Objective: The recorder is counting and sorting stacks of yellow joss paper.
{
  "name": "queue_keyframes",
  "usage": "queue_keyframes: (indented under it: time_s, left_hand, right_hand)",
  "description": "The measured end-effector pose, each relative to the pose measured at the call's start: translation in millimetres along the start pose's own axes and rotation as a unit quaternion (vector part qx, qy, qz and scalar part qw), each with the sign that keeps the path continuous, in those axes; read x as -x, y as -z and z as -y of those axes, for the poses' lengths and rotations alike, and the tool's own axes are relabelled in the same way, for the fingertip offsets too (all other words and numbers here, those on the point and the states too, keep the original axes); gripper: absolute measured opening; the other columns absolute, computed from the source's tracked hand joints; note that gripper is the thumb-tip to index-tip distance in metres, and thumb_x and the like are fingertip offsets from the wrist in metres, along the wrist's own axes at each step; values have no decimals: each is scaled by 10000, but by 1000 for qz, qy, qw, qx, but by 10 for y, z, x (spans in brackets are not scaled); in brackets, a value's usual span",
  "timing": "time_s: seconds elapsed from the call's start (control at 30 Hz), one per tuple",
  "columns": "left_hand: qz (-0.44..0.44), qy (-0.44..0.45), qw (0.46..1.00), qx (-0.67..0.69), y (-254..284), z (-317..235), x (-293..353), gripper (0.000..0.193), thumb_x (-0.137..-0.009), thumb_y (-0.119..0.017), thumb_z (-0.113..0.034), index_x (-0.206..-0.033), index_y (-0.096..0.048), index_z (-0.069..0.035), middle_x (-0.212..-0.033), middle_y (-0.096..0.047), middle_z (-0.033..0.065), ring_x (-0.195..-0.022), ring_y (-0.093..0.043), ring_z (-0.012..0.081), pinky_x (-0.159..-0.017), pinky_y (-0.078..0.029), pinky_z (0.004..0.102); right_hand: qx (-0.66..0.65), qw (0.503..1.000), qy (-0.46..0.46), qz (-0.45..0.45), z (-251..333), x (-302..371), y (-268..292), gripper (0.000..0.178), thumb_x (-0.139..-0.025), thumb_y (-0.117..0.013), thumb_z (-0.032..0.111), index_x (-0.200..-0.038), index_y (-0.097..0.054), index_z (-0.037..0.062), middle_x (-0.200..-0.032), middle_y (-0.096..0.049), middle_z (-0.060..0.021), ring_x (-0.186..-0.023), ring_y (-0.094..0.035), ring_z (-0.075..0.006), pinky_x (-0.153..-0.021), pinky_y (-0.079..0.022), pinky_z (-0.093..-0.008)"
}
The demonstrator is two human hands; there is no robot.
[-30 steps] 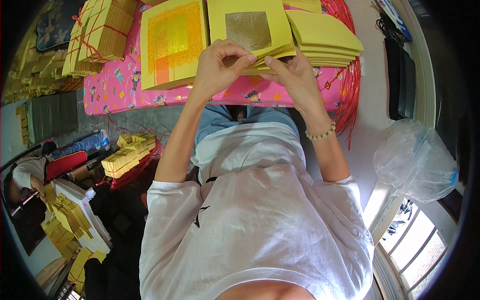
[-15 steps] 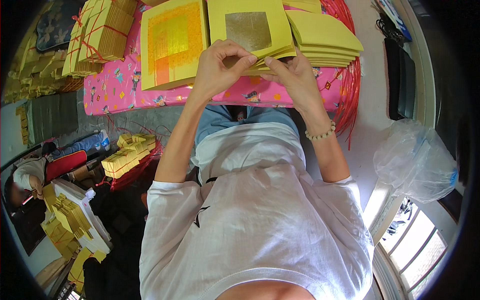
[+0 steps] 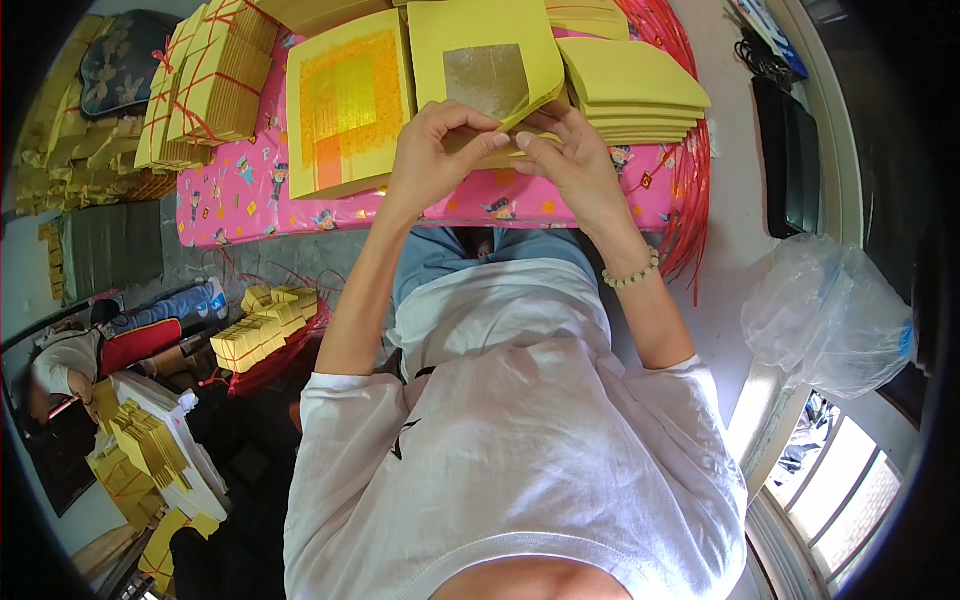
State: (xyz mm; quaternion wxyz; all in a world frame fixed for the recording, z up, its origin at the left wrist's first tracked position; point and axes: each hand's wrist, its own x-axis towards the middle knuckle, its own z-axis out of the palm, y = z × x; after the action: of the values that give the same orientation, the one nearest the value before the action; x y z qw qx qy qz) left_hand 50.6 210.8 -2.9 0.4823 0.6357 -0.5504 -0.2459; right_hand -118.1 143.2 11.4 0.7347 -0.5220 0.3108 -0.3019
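Yellow paper sheets with a silver square (image 3: 430,35) lie in front of me on the table. My left hand (image 3: 445,155) is closed at their near edge, thumb and forefinger together on the paper. My right hand (image 3: 572,165), a beaded bracelet at its wrist, is closed on the near right corner, which is bent upward. How many sheets are gripped is hidden by my fingers. Left of them lies a yellow paper stack (image 3: 350,110) with an orange and gold square. Folded yellow papers (image 3: 632,75) are piled on the right.
Pink patterned cloth (image 3: 240,205) covers the table. Bundles of yellow paper (image 3: 215,80) tied with red string stand at the left. Red strings (image 3: 688,190) hang over the right edge. A clear plastic bag (image 3: 825,315) is at the right. Another person (image 3: 70,365) sits at lower left with more papers.
The near right corner of the sheets is now bent up more. My right hand has moved slightly left and down, and the whole view has shifted a little.
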Motion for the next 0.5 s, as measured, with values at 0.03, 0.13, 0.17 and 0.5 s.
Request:
queue_keyframes:
  time_s: [0.03,0.13,0.17,0.5]
  left_hand:
    - [-2,12,1000,21,-1,11,1,151,-758,-749,-173,-852,-712,-60,-792,-653,55,-779,-572,189,-718,-454,297]
    - [23,6,1000,8,21,42,9,97,-821,-711,-108,-869,-691,-26,-812,-610,28,-787,-559,113,-712,-436,231]
    - [24,6,1000,7,20,46,9,97,-821,-711,-108,-869,-691,-26,-812,-610,28,-787,-559,113,-712,-436,231]
    - [16,-2,1000,-5,33,61,2,117,-817,-686,-147,-857,-704,-39,-763,-633,52,-756,-552,189,-692,-439,300]
  right_hand:
    - [-1,1000,2,-1,3,-2,-2,492,-876,-608,72,-1299,-372,-21,-1225,-500,-152,-1015,-587,-187,-788,-550,-286]
    - [8,1000,1,-2,-11,-7,0,496,-881,-604,79,-1302,-364,-30,-1227,-490,-168,-1035,-579,-202,-786,-553,-293]
    - [6,1000,-1,-3,-28,-16,7,493,-880,-604,79,-1297,-366,-32,-1228,-485,-174,-1036,-579,-203,-786,-554,-293]
    - [12,1000,9,-5,-27,-9,3,455,-873,-609,45,-1271,-393,-2,-1192,-521,-121,-1007,-587,-189,-766,-553,-290]
